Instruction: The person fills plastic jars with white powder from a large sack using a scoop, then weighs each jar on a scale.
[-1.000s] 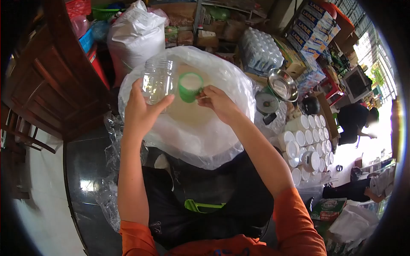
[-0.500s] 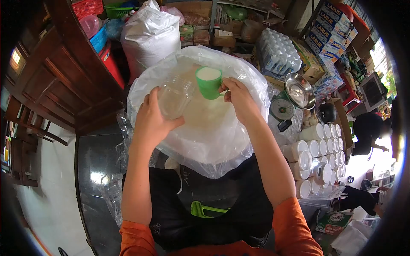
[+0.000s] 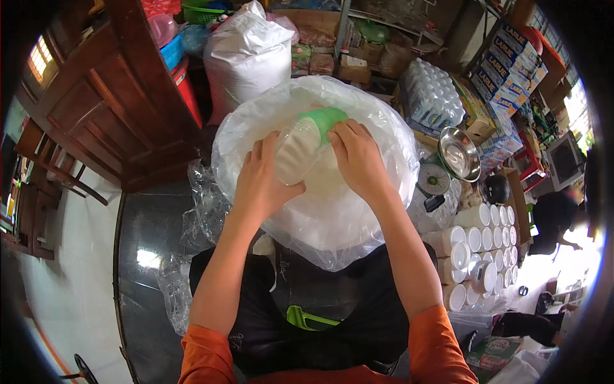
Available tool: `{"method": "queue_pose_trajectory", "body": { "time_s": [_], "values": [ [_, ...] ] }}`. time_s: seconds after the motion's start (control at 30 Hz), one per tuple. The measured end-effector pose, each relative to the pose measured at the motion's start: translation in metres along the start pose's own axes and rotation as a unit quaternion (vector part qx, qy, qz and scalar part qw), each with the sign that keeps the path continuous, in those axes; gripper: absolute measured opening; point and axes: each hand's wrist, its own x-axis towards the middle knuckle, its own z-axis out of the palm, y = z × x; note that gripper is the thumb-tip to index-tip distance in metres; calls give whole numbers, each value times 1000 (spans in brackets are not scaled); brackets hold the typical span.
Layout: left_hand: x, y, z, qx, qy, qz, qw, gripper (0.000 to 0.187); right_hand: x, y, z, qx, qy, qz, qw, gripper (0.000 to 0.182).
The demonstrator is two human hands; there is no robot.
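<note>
My left hand [image 3: 263, 179] is wrapped round a clear plastic jar [image 3: 297, 153], which leans to the right with its mouth up. By its handle, my right hand [image 3: 358, 153] grips a green plastic cup [image 3: 327, 119]. The cup is tipped over to the left, its rim right at the jar's mouth, and whitish contents show through the jar wall. Both are held over a wide round container lined with clear plastic sheeting [image 3: 391, 134]. White loose stuff, fine-grained in look, fills it [image 3: 320, 211].
A white woven sack [image 3: 248, 57] stands behind the container. To the right are a dial scale with a metal pan [image 3: 459, 153], stacked white-lidded jars [image 3: 476, 240] and shrink-wrapped bottles [image 3: 432, 93]. A green plastic item [image 3: 310, 318] lies between my legs. People are at far right.
The cup, upright and full of white stuff before, has tipped left into the jar's mouth. The jar has tilted right toward it, and whitish contents now show inside. The view has shifted slightly.
</note>
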Motion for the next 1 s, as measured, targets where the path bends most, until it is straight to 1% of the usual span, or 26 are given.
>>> {"method": "queue_pose_trajectory", "body": {
  "time_s": [0.17, 0.3, 0.37, 0.47, 0.53, 0.57, 0.63, 0.7, 0.77, 0.8, 0.87, 0.9, 0.97, 1.0],
  "values": [
    [-1, -2, -4, -42, 21, -14, 999, 104, 9, -10, -4, -38, -4, -40, 998, 13],
    [0, -5, -6, -64, 41, -5, 997, 102, 14, -22, -8, -58, -17, -44, 997, 13],
    [0, -7, -7, -79, 51, -2, 996, 101, 17, -28, -9, -62, -7, -56, 996, 12],
    [2, -10, -10, -122, 61, 10, 991, 104, 23, -44, -17, -93, -9, -78, 993, 12],
    [2, -10, -13, -145, 94, 42, 984, 104, 29, -53, -21, -109, -6, -95, 989, 12],
    [2, -11, -13, -146, 95, 42, 984, 104, 31, -57, -23, -124, -1, -110, 986, 12],
    [4, -14, -10, -142, 152, 73, 975, 101, 35, -68, -28, -140, -3, -123, 982, 11],
    [6, -17, -8, -157, 165, 79, 970, 102, 40, -78, -33, -156, -4, -137, 978, 11],
    [5, -16, -7, -172, 177, 84, 965, 104, 43, -87, -36, -209, -4, -189, 960, 10],
    [5, -15, -7, -184, 189, 79, 961, 105, 46, -91, -38, -209, -5, -190, 959, 10],
    [5, -11, -7, -196, 202, 76, 957, 106, 51, -101, -43, -299, -13, -264, 917, 17],
    [4, -8, -8, -207, 209, 70, 953, 107, 51, -106, -45, -299, -13, -265, 917, 17],
    [5, -7, -9, -219, 222, 69, 948, 107, 54, -117, -49, -314, -13, -326, 891, 23],
    [6, -8, -7, -217, 231, 67, 946, 107, 56, -118, -51, -318, -12, -330, 889, 23]
  ]
}}
